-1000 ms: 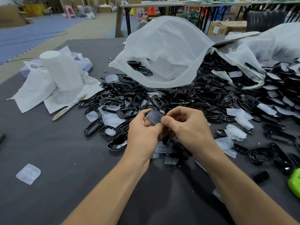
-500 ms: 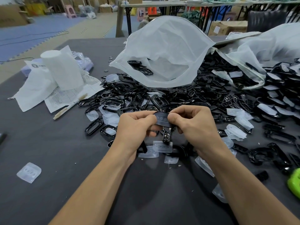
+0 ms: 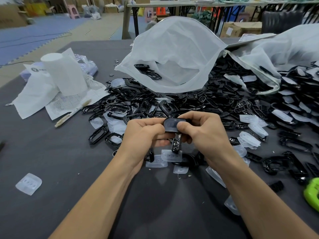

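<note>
dark flat plastic shell piece (image 3: 170,125) — pinched between left hand (image 3: 143,133) and right hand (image 3: 203,131), fingers curled, above grey table (image 3: 51,152)

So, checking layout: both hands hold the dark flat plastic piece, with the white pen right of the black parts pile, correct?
No: the head view shows the white pen left of the black parts pile. Left hand and right hand hold the dark flat plastic piece.
</note>
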A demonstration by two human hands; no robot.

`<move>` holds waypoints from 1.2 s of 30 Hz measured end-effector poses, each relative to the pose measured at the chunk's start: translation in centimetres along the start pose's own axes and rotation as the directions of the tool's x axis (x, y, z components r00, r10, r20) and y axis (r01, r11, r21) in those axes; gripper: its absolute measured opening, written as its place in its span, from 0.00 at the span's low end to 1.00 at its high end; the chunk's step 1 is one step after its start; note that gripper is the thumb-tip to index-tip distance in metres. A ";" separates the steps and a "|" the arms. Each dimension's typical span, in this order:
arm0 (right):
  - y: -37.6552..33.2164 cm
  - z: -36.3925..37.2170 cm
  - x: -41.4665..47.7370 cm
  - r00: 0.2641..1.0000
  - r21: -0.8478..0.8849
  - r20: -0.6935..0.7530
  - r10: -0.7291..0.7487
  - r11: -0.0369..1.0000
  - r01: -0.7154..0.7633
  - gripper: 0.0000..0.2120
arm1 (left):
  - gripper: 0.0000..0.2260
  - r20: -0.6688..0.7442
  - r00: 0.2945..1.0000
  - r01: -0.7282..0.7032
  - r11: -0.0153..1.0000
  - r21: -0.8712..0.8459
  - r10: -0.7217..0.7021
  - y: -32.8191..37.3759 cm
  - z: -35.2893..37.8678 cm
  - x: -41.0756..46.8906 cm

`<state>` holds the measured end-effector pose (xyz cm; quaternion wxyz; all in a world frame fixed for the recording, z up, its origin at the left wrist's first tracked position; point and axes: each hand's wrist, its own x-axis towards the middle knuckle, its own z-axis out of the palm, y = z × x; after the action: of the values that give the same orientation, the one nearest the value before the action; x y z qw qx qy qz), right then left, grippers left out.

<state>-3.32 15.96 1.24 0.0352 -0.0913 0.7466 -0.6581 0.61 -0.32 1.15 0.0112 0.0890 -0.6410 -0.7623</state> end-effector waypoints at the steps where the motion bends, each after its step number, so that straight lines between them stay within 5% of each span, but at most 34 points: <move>1: 0.0 -0.1 0.0 1.000 -0.004 0.004 -0.003 1.000 0.003 0.14 | 0.12 0.015 1.000 0.000 1.000 0.023 0.000 0.1 0.0 -0.1; 16: 0.3 -0.2 0.3 0.996 0.102 0.082 0.031 0.994 -0.039 0.18 | 0.06 -0.191 0.981 -0.022 0.992 0.126 0.046 -0.6 0.4 0.2; 18: 0.3 -0.2 0.1 1.000 -0.024 0.019 -0.015 1.000 0.015 0.15 | 0.07 -0.233 0.971 -0.028 0.991 0.127 0.057 -0.8 0.5 0.4; 20: 0.0 -0.3 -0.5 0.985 -0.335 -0.009 -0.172 0.929 0.159 0.11 | 0.08 -0.262 0.963 -0.035 0.991 0.125 0.067 -1.0 0.7 0.5; 23: -0.6 -0.2 -1.2 0.945 -0.583 0.164 -0.283 0.745 0.324 0.22 | 0.08 -0.266 0.962 -0.020 0.990 0.139 0.057 -1.1 1.0 0.6; 28: -1.9 -0.9 -1.5 0.974 -0.660 0.134 -0.180 0.717 0.223 0.18 | 0.10 -0.153 0.986 -0.019 0.960 0.278 0.064 -1.6 1.3 0.1; 33: -2.7 -4.9 -0.8 0.998 -0.719 0.050 -0.049 0.691 0.070 0.17 | 0.10 -0.148 0.956 -0.138 0.834 0.535 0.253 -1.9 2.1 -0.8; 36: -3.2 -10.8 1.0 0.995 -0.818 -0.060 0.079 0.568 -0.095 0.15 | 0.07 -0.175 0.933 -0.148 0.778 0.611 0.315 -1.8 2.2 -1.2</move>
<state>-5.84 25.99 5.87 0.0152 -0.0551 0.9699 -0.2366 1.60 2.31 -0.08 0.1641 0.1099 -0.8435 -0.4995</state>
